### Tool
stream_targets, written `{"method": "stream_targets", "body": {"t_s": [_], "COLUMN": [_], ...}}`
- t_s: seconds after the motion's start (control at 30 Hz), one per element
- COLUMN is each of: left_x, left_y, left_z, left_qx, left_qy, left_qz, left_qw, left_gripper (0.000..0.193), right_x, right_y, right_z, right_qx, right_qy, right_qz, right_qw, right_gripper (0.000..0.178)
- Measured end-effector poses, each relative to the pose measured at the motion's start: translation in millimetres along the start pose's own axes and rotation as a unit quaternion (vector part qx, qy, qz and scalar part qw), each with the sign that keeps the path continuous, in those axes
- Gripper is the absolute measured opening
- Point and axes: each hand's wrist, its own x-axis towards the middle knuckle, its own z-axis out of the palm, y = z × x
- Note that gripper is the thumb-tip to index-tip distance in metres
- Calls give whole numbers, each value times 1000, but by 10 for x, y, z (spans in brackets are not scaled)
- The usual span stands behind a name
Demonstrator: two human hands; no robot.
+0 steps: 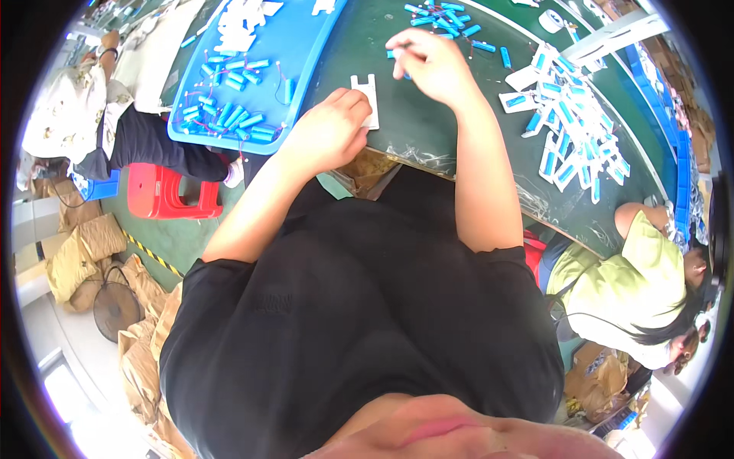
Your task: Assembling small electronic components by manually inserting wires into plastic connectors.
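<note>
My left hand is closed around the near end of a white plastic holder at the table's front edge. Two prongs of the holder point away from me, and my fingers hide its left side. Over the green table, my right hand has its fingers curled in a pinch. Blue ends of what looks like a wired battery cell show by the fingertips; the rest is covered. Just beyond that hand lies a loose pile of blue battery cells.
To the left, a blue tray holds wired blue cells and white holders. A heap of white holders fitted with blue cells spreads on the right. One person sits at the right, another at the left beside a red stool.
</note>
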Motion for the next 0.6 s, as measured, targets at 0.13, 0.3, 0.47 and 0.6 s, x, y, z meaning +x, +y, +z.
{"method": "stream_targets", "body": {"t_s": [0.13, 0.3, 0.47, 0.6], "left_x": [73, 135, 222, 250], "left_y": [-123, -155, -130, -177], "left_z": [96, 158, 117, 102], "left_qx": [26, 83, 138, 162], "left_qy": [-1, -14, -65, -58], "left_qz": [24, -13, -5, 4], "left_qw": [999, 996, 988, 985], "left_gripper": [14, 10, 8, 9], "right_x": [-38, 13, -74, -49], "right_y": [141, 116, 225, 241], "right_z": [136, -20, -61, 30], "right_qx": [-168, -155, -240, -277], "right_qy": [-40, 97, -40, -83], "right_qz": [-76, -116, -56, -74], "right_qw": [982, 976, 968, 955], "right_gripper": [27, 16, 35, 46]}}
